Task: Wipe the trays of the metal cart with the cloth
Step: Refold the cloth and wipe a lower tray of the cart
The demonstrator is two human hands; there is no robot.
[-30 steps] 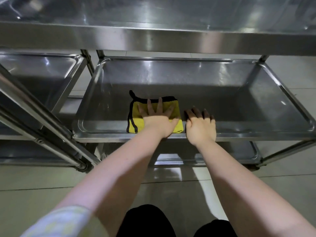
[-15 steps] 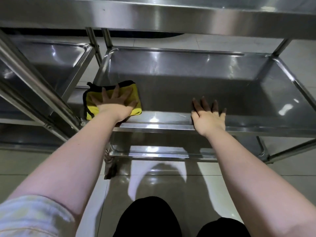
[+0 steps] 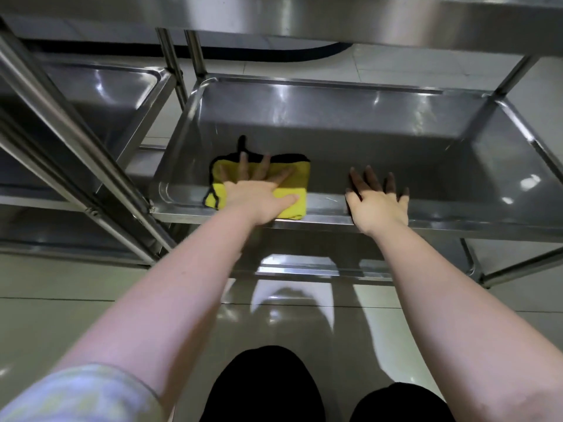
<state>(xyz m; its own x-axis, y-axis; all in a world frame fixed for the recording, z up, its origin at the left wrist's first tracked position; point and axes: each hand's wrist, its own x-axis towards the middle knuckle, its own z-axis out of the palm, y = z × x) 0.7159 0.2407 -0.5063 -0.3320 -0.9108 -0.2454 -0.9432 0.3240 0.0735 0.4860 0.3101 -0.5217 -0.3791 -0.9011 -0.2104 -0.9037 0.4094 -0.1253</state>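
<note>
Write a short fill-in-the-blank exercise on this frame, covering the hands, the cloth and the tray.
1. The left hand presses flat on a ____ cloth.
2. The cloth's edging is ____.
3. The right hand, fingers spread on the near rim of the tray, holds ____.
4. In this view the cloth lies to the ____ of the right hand.
Missing words: yellow; black; nothing; left.

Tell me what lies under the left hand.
Under the left hand lies the yellow cloth, pressed flat over the near rim of the tray. The metal beneath it and the middle of the cloth under the palm are covered.
</note>
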